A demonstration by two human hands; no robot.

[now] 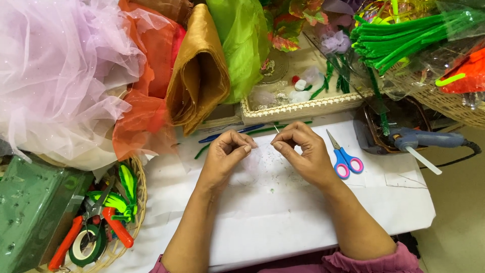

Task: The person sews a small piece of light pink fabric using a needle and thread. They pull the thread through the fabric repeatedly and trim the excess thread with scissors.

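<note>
We see left hand (225, 151) and right hand (303, 151) pinching sheer, near-clear scrap of fabric (260, 164) between fingertips, above white sheet (283, 212). Thin wire (276, 128) pokes up by right hand; grip on it, cannot tell. Scissors (344, 156) just right of right hand. Risks, we judge: filmy scrap slips or tears if tugged; wire tip pricks finger; elbow nudges glue gun (422, 139) beyond scissors.

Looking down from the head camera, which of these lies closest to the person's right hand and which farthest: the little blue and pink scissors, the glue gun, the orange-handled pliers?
From the right hand:
1. Blue and pink scissors, just to its right on the white table.
2. Glue gun, farther right, at the table's edge.
3. Orange-handled pliers, far left, in a wicker basket beyond the left hand.
</note>
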